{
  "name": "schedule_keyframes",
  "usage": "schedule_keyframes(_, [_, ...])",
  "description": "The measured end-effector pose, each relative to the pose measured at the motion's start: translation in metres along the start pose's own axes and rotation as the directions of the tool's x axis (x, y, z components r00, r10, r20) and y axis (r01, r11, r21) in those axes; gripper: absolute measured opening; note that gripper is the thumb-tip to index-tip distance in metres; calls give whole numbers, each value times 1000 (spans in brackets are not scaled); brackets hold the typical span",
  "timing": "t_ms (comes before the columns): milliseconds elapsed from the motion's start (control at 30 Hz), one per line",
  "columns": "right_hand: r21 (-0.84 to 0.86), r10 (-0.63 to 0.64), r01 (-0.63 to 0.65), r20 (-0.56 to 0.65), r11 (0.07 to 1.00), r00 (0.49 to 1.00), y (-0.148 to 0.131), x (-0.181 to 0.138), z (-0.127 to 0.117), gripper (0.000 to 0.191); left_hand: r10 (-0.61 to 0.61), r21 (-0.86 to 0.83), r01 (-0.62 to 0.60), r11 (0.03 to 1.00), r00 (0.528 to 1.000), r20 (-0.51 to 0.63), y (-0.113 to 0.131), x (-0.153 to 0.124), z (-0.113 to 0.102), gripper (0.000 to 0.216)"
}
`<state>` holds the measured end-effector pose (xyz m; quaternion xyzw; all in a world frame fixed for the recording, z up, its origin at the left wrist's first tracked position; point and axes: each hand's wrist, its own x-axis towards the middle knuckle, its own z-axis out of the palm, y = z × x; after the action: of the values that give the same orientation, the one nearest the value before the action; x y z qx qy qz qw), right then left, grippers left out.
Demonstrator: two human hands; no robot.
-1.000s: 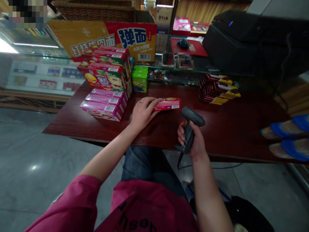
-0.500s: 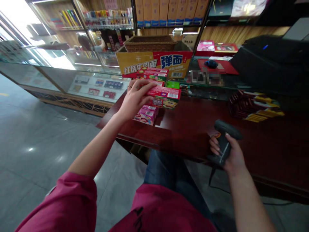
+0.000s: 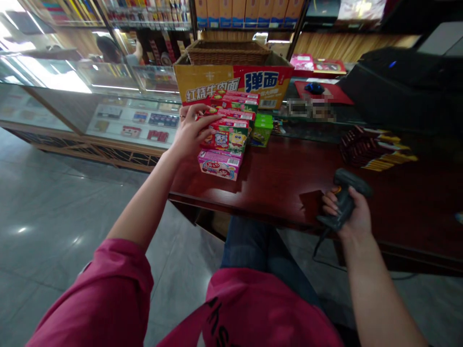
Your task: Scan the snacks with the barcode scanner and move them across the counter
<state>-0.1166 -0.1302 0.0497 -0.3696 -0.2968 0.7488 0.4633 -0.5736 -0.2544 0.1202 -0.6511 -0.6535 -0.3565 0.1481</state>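
Note:
My left hand (image 3: 191, 129) is at the left end of a red snack box (image 3: 227, 137) with a yellow cartoon character on its front. Its fingers lie over the top and the thumb presses near the front face. More red boxes (image 3: 237, 102) are packed behind it, a pink-purple box (image 3: 220, 165) lies in front, and green boxes (image 3: 262, 130) stand to the right. In my right hand (image 3: 350, 212) is a dark barcode scanner (image 3: 345, 200), gripped by its handle above the counter's front edge, its cord hanging down.
Behind the boxes stands a large noodle carton (image 3: 210, 79) with a wicker basket (image 3: 227, 52) in it. Dark packets with yellow ends (image 3: 376, 148) lie at the right of the brown counter (image 3: 278, 173). A mouse (image 3: 314, 88) rests on a red pad. Glass display cases (image 3: 126, 120) run along the left.
The red box in my left hand has come down and left, into line with the other boxes. My right hand still holds the scanner, a little higher in view.

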Motion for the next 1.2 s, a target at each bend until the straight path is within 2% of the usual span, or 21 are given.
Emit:
schedule_keyframes(233, [-32,-2,2,4,999,1000,2,-1,2,12,65,-2,-65,998,998,-6,-2,10,2,38])
schedule_keyframes(467, [-30,10,-8,45,1000,999,3,4,-7,12,39,62,-37,997,999,-36,2,9,8,44])
schedule_keyframes(600, [43,18,-22,91,999,996,2,7,-12,14,16,127,-9,992,998,-53,29,2,3,58])
schedule_keyframes(700, [133,70,-94,174,987,982,1,9,-16,14,12,147,1,989,996,-91,61,-7,12,64])
schedule_keyframes(767, [139,63,-87,170,986,983,0,13,-20,16,95,182,-72,981,988,-120,85,-13,33,60])
schedule_keyframes(867, [138,47,-69,157,988,986,-4,23,-32,22,263,112,-253,961,961,-82,126,-20,85,55])
schedule_keyframes(967, [195,22,-60,192,979,981,-15,32,-53,25,456,1,-456,890,889,41,178,-16,147,57])
schedule_keyframes(1033, [210,-13,-25,179,977,984,-28,35,-72,26,541,-78,-535,841,833,120,214,-8,187,54])
schedule_keyframes(1100, [215,-51,20,141,976,989,-44,35,-94,25,536,-174,-511,842,828,166,248,4,227,49])
schedule_keyframes(1200, [221,-96,77,78,972,992,-71,33,-130,24,451,-344,-377,860,877,165,295,24,288,45])
